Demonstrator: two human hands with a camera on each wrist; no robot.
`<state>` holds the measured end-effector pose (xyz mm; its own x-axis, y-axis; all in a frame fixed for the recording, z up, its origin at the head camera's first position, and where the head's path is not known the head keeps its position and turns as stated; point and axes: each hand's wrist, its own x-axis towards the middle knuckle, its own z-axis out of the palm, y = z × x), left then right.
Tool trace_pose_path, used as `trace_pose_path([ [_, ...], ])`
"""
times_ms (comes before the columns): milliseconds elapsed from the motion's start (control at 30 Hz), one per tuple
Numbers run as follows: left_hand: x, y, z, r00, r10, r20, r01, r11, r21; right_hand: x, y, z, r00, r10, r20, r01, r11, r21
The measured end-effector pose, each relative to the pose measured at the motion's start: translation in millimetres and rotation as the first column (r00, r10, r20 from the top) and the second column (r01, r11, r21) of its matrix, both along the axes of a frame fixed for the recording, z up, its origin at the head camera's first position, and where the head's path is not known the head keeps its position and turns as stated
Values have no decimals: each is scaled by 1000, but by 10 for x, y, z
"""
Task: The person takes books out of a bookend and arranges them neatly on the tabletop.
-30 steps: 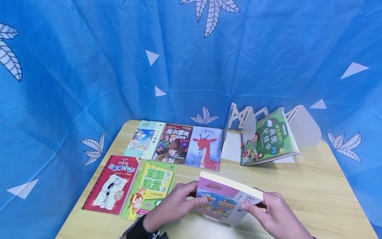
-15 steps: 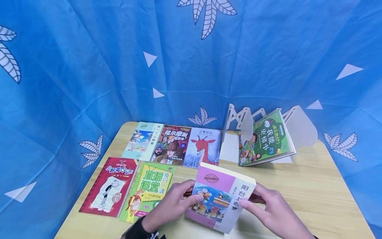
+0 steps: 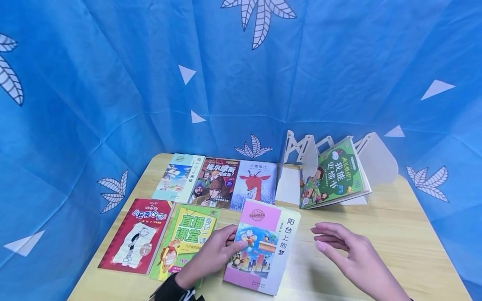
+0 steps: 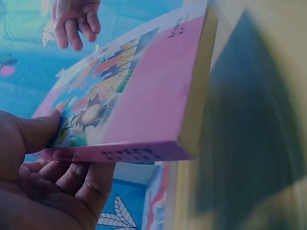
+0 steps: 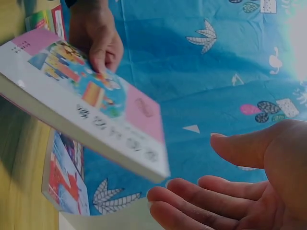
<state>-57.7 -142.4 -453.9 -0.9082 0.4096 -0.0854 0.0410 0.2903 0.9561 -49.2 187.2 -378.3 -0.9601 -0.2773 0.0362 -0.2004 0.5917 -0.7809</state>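
My left hand grips a pink-and-white paperback book by its left edge, thumb on the cover and fingers underneath. In the left wrist view the book is raised over the table, its pink spine toward the palm. My right hand is off the book, to its right, with fingers loosely extended and nothing in them. The right wrist view shows this right hand with thumb and fingers apart, close to the book's corner.
Flat on the table lie a red diary book, a green book, a teal book, a detective book and a deer book. A white expandable bookend rack holds a leaning green book.
The book has tilted back so its cover faces up more, and it has shifted slightly left. My right hand has let go of it and moved right.
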Motion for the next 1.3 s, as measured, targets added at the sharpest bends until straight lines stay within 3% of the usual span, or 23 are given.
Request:
trace_pose_path([
  [167,-18,-59,-105,999,44,26,-44,999,-30,10,35,-17,999,-6,-49,6,1000,2],
  [467,-34,-166,-286,991,128,49,-118,979,-164,18,67,-32,1000,-19,-23,19,1000,7],
  [667,-36,-191,-409,979,198,46,-175,938,-300,24,87,-38,1000,-27,6,27,1000,4],
  [833,-23,-204,-466,972,230,49,-198,913,-357,27,99,-45,1000,-27,-7,27,999,19],
  [967,-29,-229,-444,971,238,4,-210,866,-453,34,112,-50,999,-27,-23,28,999,25],
  [1067,-42,-239,-391,974,226,-19,-199,812,-548,40,121,-55,999,-31,-25,32,999,24],
  [1200,-52,-233,-320,977,212,0,-164,754,-637,48,121,-63,999,-37,-10,37,999,21],
  [1300,-56,-226,-286,977,214,25,-143,730,-668,53,118,-69,999,-38,1,38,999,25],
])
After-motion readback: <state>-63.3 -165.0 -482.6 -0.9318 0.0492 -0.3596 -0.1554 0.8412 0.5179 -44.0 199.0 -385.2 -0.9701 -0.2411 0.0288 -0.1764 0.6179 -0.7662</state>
